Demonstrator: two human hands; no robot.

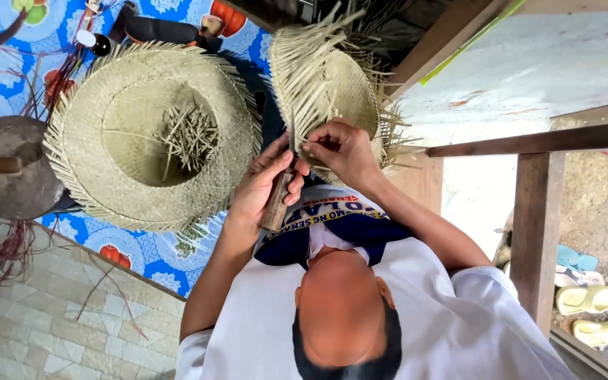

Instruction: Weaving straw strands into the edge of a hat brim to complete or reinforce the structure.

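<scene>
My left hand [265, 184] is closed around the wooden handle of a small knife [276, 204], whose thin blade points up toward a partly woven straw hat [332, 81]. Loose strips stick out all round the hat's rim. My right hand [344, 149] pinches one pale strip at the hat's near edge, right beside the blade tip. Both hands almost touch, above a white shirt with a dark blue collar [332, 232].
A wide woven straw hat [107, 151] lies crown down on a blue fruit-patterned mat [146, 257], with strip cuttings [188, 135] in its hollow. A grey rounded block [8, 169] stands at left, a wooden post [536, 225] at right, yellow sandals [592, 309] beyond it.
</scene>
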